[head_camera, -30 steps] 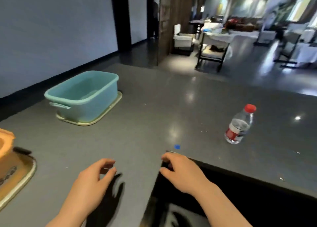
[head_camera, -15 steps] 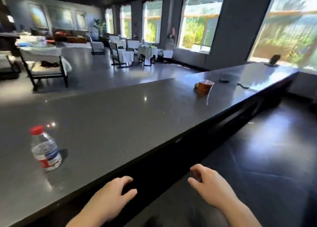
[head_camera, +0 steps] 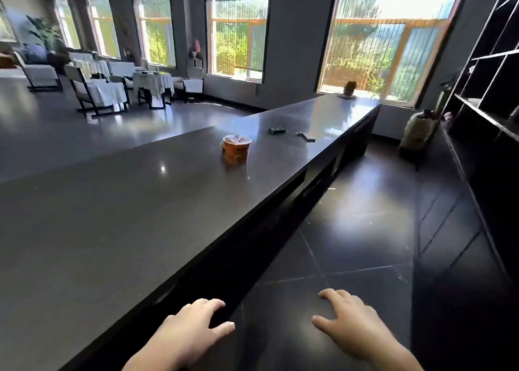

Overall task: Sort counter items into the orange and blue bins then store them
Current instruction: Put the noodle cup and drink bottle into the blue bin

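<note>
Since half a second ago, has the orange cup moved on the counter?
No. The orange cup stands on the counter in the same place relative to the small dark items beyond it; only the camera has turned and come nearer.

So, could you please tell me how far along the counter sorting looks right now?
Nothing visible is sorted; neither bin is in view. Both hands are empty: the left hand and right hand hang open near the counter. Left to collect: the orange cup, a dark flat item and a small tool.
</note>
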### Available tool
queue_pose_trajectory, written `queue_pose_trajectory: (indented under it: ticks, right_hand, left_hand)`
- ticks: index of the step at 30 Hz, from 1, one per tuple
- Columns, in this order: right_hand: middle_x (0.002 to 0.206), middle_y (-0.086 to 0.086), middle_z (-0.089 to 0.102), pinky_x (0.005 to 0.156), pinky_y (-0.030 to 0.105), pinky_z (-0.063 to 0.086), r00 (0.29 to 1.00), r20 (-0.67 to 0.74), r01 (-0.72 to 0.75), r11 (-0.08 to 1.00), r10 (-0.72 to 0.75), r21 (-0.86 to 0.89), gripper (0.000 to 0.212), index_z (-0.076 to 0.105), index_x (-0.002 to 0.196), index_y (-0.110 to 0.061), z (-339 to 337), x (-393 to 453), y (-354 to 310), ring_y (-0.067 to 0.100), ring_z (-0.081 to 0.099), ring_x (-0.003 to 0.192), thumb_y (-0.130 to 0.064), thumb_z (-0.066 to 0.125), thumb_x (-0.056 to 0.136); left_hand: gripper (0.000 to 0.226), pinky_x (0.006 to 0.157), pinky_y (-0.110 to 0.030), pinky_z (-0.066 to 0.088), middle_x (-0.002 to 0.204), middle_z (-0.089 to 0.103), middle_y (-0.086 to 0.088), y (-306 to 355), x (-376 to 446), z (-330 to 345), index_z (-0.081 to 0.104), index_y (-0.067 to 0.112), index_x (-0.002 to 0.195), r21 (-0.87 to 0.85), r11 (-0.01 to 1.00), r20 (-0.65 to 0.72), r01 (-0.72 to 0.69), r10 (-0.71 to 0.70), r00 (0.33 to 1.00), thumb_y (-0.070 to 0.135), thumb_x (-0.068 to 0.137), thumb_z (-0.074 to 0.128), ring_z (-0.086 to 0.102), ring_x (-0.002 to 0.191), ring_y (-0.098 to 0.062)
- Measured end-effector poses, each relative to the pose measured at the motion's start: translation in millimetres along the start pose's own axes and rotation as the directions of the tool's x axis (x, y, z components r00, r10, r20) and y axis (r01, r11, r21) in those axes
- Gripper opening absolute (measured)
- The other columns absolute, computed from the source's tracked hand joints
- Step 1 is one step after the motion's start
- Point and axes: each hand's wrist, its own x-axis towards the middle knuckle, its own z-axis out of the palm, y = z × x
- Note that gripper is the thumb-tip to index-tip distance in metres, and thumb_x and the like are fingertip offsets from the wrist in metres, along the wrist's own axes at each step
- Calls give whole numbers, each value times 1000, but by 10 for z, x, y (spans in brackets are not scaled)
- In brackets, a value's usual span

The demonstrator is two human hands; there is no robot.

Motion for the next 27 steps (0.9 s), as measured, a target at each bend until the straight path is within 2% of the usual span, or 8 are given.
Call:
queue_pose_trajectory:
  ticks: [6, 11, 14, 19, 23, 27]
  right_hand:
    - [142, -10, 41, 103, 31, 33, 999, -14, -49, 998, 50, 25, 56, 34, 139, -36, -218, 912, 265, 13, 38, 131, -57, 45, 89]
    - [143, -8, 41, 104, 31, 33, 992, -83, -96, 995, 98, 30, 55, 34, 140, -33, -456, 1872, 281, 14, 38, 132, -54, 44, 90]
    - [143, -10, 42, 104, 29, 34, 993, -77, -83, 994, 88, 68, 55, 35, 140, -34, -728, 2448, 214, 12, 39, 132, -54, 46, 90]
    - [136, -13, 49, 99, 30, 40, 965, -219, -105, 978, 144, 180, 48, 41, 134, -36, -1129, 3238, 239, 10, 47, 125, -55, 48, 90]
    - [131, -14, 51, 96, 28, 42, 970, -142, -161, 962, 195, 222, 45, 45, 128, -38, -1179, 3650, 499, 7, 51, 118, -56, 51, 87]
    - [133, -13, 51, 95, 28, 43, 967, -157, -162, 959, 201, 231, 46, 45, 128, -38, -1323, 4196, 805, 6, 51, 119, -57, 50, 87]
  left_hand:
    - [59, 110, -35, 32, 146, 39, 10, 217, 1173, -353, 34, 34, 142, 71, 997, 22, -26, 24, 999, 61, 90, 42, 38, 134, -12]
    - [56, 108, -32, 32, 145, 39, 14, 374, 2270, -760, 36, 36, 140, 32, 993, -90, -112, 115, 989, 61, 90, 42, 39, 132, -8]
    - [53, 106, -32, 36, 140, 46, 10, 381, 2910, -1123, 43, 32, 135, 10, 994, -87, -109, 109, 990, 59, 90, 45, 45, 128, -10]
    - [50, 106, -33, 37, 139, 48, 0, 567, 3974, -1724, 48, 23, 133, -67, 988, -253, -137, 116, 961, 49, 91, 52, 47, 127, -17]
    - [57, 107, -36, 35, 142, 44, -3, 616, 4709, -1962, 46, 19, 136, -150, 982, -319, -110, 57, 946, 45, 88, 60, 43, 130, -20]
    - [82, 110, -43, 32, 148, 34, -12, 587, 5539, -2329, 37, 17, 142, -136, 988, -425, 76, -128, 896, 52, 76, 70, 34, 135, -31]
